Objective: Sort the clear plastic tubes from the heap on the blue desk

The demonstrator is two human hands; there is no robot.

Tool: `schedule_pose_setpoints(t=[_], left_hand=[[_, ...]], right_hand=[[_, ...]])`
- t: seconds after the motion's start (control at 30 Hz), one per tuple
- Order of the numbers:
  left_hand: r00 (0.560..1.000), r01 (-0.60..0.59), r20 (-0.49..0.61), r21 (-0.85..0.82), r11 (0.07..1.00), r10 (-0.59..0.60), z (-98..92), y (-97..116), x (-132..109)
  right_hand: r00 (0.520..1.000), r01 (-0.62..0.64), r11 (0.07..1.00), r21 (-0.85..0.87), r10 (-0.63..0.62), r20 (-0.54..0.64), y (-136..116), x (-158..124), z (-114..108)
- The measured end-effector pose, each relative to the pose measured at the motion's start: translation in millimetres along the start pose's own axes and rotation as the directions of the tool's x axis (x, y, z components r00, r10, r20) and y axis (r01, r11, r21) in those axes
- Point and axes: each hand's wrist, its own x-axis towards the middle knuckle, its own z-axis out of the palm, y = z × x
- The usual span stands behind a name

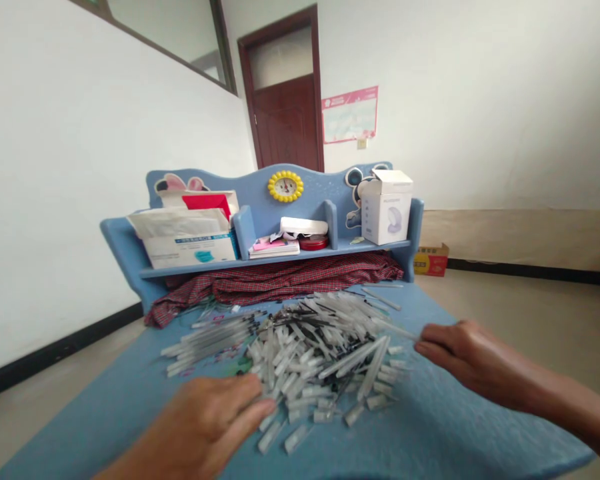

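Observation:
A big heap of clear plastic pen barrels and caps (310, 353) lies on the blue desk top (430, 427). My left hand (215, 417) rests palm down at the near left side of the heap, fingers together and stretched flat, tips touching some caps. My right hand (467, 360) sits at the heap's right edge, fingers pinched on the end of one clear pen barrel (397, 329) that points left into the pile. A separate row of assembled pens (205, 337) lies to the left of the heap.
A red checked cloth (280, 280) is bunched at the back under the blue shelf (275, 257), which holds a mask box (185, 243), books, a red tin and a white carton (387, 207). A brown door (287, 120) and a cardboard box (431, 260) stand behind.

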Motion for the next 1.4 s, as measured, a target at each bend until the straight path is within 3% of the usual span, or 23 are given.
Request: schedule_pose_setpoints(t=[0.07,0.13,0.23,0.33,0.5,0.6,0.67,0.77,0.87,1.13,1.3,1.4], left_hand=[[0.992,0.004,0.127,0.065,0.998,-0.012,15.6,13,21],[0.982,0.03,0.181,0.141,0.99,-0.056,31.5,24,43],[0.982,0.025,0.177,0.185,0.982,-0.059,48.0,29,65],[0.985,0.029,0.164,0.189,0.982,-0.061,54.5,27,70],[0.988,0.043,0.141,0.155,0.987,-0.066,47.3,14,58],[0.98,0.123,0.132,0.191,0.974,-0.15,35.8,-11,49],[0.957,0.222,0.132,0.247,0.943,-0.26,28.3,-36,42],[0.885,0.38,0.137,0.343,0.859,-0.445,21.2,-72,33],[0.842,0.428,0.161,0.384,0.818,-0.516,23.4,-94,27],[0.804,0.406,0.258,0.42,0.811,-0.536,47.0,-93,22],[0.794,0.409,0.266,0.434,0.803,-0.547,44.3,-97,26],[0.809,0.393,0.257,0.432,0.812,-0.529,37.7,-94,31]], right_hand=[[0.998,-0.015,0.996,-0.092,0.009,-0.065,-15,37,6],[0.995,-0.059,0.974,-0.221,0.038,-0.097,-32,72,12],[0.991,-0.114,0.931,-0.347,0.08,-0.109,-50,114,24],[0.991,-0.105,0.923,-0.371,0.066,-0.116,-57,134,36],[0.987,-0.122,0.911,-0.395,0.07,-0.143,-49,129,47],[0.98,-0.151,0.916,-0.371,0.09,-0.177,-34,121,50],[0.98,-0.133,0.939,-0.316,0.077,-0.183,-22,118,52],[0.974,-0.09,0.977,-0.192,0.046,-0.222,-8,118,57],[0.961,-0.045,0.998,-0.043,0.031,-0.274,0,119,62],[0.94,0.014,0.993,0.12,0.028,-0.34,3,110,65],[0.927,0.067,0.988,0.14,-0.01,-0.374,2,107,65],[0.92,0.087,0.979,0.186,-0.007,-0.392,-4,105,65]])
